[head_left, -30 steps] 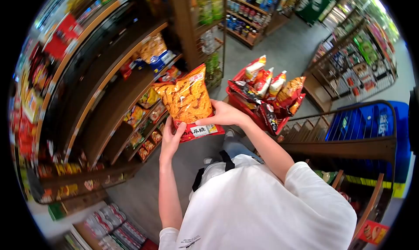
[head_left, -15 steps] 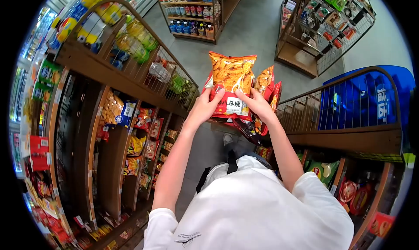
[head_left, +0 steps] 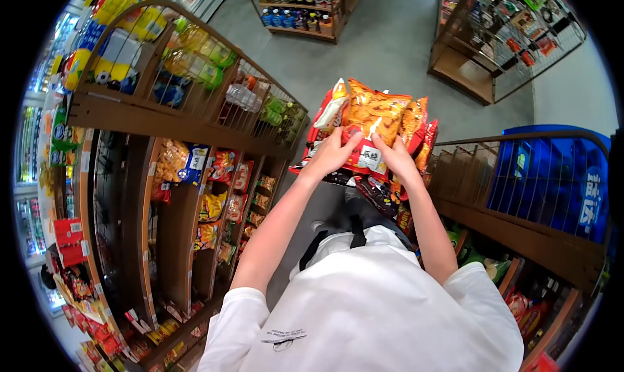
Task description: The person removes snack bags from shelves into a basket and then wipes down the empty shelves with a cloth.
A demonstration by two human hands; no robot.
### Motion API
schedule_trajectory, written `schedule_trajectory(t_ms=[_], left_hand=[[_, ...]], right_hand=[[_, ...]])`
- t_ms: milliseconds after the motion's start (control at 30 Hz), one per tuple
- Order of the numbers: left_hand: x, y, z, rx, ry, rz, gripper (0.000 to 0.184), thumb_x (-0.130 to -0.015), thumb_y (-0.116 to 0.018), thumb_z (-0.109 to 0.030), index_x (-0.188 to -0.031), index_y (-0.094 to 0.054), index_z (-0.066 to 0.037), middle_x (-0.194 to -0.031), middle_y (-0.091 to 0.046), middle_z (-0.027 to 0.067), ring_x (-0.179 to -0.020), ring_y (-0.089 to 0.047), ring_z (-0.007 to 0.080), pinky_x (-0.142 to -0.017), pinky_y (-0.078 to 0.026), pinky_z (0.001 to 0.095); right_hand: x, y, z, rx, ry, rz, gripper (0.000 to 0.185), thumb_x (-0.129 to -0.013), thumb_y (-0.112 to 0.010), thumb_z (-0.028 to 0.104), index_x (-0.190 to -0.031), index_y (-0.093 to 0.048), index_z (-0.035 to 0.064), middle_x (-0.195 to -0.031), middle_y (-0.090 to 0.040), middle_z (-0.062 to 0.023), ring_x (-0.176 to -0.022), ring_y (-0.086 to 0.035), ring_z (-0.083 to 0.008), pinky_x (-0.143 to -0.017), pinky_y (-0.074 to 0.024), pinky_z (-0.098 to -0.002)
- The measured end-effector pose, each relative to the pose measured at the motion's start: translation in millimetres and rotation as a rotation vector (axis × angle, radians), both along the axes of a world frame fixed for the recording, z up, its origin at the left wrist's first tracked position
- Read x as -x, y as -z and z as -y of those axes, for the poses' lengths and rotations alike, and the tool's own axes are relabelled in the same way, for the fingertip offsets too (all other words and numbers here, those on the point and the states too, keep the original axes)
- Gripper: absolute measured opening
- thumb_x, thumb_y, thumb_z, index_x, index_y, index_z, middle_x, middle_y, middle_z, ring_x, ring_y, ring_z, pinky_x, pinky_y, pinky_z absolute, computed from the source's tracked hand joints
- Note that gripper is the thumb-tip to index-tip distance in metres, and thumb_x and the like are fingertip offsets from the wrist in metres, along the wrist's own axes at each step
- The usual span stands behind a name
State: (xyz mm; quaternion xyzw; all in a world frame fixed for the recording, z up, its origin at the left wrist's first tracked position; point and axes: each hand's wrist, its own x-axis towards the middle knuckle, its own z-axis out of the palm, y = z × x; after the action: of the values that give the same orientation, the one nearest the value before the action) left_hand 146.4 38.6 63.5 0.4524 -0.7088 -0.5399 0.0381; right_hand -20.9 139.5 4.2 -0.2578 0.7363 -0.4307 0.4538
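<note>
An orange and red snack bag (head_left: 374,112) with a white label is gripped on its lower part by both hands. My left hand (head_left: 333,153) closes on its left side, thumb on the front. My right hand (head_left: 398,157) has its right side, thumb also in front. Around it stand other snack bags: a white and red one (head_left: 333,107) to the left and an orange one (head_left: 415,118) to the right. Dark snack packets (head_left: 376,195) lie below. Whatever supports these bags is mostly hidden.
Tall brown shelves (head_left: 162,216) with snack packets run along my left, with bottles (head_left: 195,53) in a wire-railed top. To the right is another railed shelf (head_left: 520,222) beside a large blue display (head_left: 552,177). A drinks rack (head_left: 302,14) stands ahead on the grey floor.
The view has shifted, so the held bag appears farther right. More of the white and red bag on its left shows now. Both hands keep their hold.
</note>
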Motion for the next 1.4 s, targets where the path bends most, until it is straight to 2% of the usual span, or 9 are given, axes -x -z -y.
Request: schedule_trajectory(t_ms=[33, 100, 267, 800, 1067, 1233, 1300, 1367, 1400], left_hand=[[-1, 0, -1, 0.003, 0.013, -0.014, 0.078, -0.090, -0.051, -0.059, -0.133, -0.045, 0.005, -0.123, -0.059, 0.0263, -0.118, -0.057, 0.0339, -0.099, -0.042, 0.0375], [-5, 3, -7, 0.087, 0.005, 0.004, 0.088, -0.086, -0.057, -0.061, -0.138, -0.038, 0.008, -0.128, -0.055, 0.0279, -0.119, -0.056, 0.0347, -0.101, -0.041, 0.0380], [-8, 36, -13, 0.149, -0.078, -0.126, 0.076, -0.087, -0.062, -0.049, -0.128, -0.043, 0.011, -0.117, -0.061, 0.0280, -0.112, -0.059, 0.0364, -0.096, -0.045, 0.0398], [-13, 41, -15, 0.148, -0.015, -0.202, 0.087, -0.083, -0.068, -0.047, -0.139, -0.032, 0.009, -0.135, -0.046, 0.0293, -0.128, -0.046, 0.0359, -0.107, -0.036, 0.0406], [-23, 52, -15, 0.161, -0.040, -0.150, 0.092, -0.082, -0.071, -0.047, -0.141, -0.028, 0.008, -0.134, -0.047, 0.0292, -0.122, -0.052, 0.0333, -0.101, -0.043, 0.0412], [-31, 49, -19, 0.226, -0.101, -0.173, 0.083, -0.086, -0.069, -0.042, -0.140, -0.030, 0.008, -0.130, -0.050, 0.0277, -0.118, -0.055, 0.0324, -0.098, -0.045, 0.0405], [-42, 42, -22, 0.259, -0.177, -0.169, 0.072, -0.087, -0.068, -0.038, -0.136, -0.039, 0.005, -0.126, -0.054, 0.0240, -0.113, -0.057, 0.0301, -0.095, -0.047, 0.0400], [-62, 24, -21, 0.620, -0.259, -0.163, 0.056, -0.088, -0.067, -0.033, -0.129, -0.049, 0.001, -0.122, -0.057, 0.0200, -0.110, -0.058, 0.0280, -0.091, -0.048, 0.0385], [-71, 8, -24, 0.482, -0.407, -0.205, 0.042, -0.089, -0.065, -0.027, -0.119, -0.056, 0.000, -0.117, -0.059, 0.0191, -0.112, -0.053, 0.0344, -0.098, -0.041, 0.0402]], right_hand=[[-3, -22, -1, -0.066, -0.040, -0.051, 0.070, -0.090, -0.063, 0.041, -0.135, -0.040, -0.0084, -0.131, -0.053, -0.0192, -0.118, -0.053, -0.0229, -0.100, -0.0411, -0.0325], [-8, -20, -1, -0.111, -0.012, -0.063, 0.075, -0.090, -0.063, 0.040, -0.138, -0.033, -0.0091, -0.134, -0.051, -0.0202, -0.120, -0.052, -0.0243, -0.100, -0.0407, -0.0331], [-22, -26, -3, -0.083, -0.018, -0.187, 0.089, -0.084, -0.066, 0.046, -0.137, -0.027, -0.0131, -0.126, -0.053, -0.0313, -0.119, -0.055, -0.0370, -0.100, -0.0423, -0.0381], [-32, -31, -11, -0.199, -0.048, -0.282, 0.096, -0.082, -0.067, 0.043, -0.143, -0.015, -0.0104, -0.124, -0.054, -0.0351, -0.118, -0.055, -0.0412, -0.100, -0.0427, -0.0397], [-41, -65, -15, -0.227, -0.101, -0.310, 0.096, -0.083, -0.066, 0.041, -0.143, -0.013, -0.0116, -0.122, -0.053, -0.0382, -0.117, -0.055, -0.0437, -0.100, -0.0428, -0.0406], [-45, -87, -14, -0.200, -0.152, -0.386, 0.093, -0.084, -0.066, 0.038, -0.142, -0.015, -0.0136, -0.120, -0.054, -0.0384, -0.116, -0.055, -0.0443, -0.099, -0.0433, -0.0416], [-43, -90, -14, -0.232, -0.181, -0.376, 0.093, -0.083, -0.066, 0.043, -0.143, -0.019, -0.0104, -0.119, -0.060, -0.0294, -0.112, -0.060, -0.0346, -0.097, -0.0440, -0.0366], [-45, -103, -12, -0.216, -0.243, -0.433, 0.083, -0.086, -0.064, 0.037, -0.138, -0.023, -0.0136, -0.106, -0.061, -0.0360, -0.105, -0.062, -0.0429, -0.092, -0.0470, -0.0423], [-49, -119, -11, -0.190, -0.252, -0.385, 0.075, -0.087, -0.064, 0.036, -0.134, -0.031, -0.0123, -0.089, -0.066, -0.0289, -0.090, -0.067, -0.0392, -0.084, -0.0500, -0.0413]])
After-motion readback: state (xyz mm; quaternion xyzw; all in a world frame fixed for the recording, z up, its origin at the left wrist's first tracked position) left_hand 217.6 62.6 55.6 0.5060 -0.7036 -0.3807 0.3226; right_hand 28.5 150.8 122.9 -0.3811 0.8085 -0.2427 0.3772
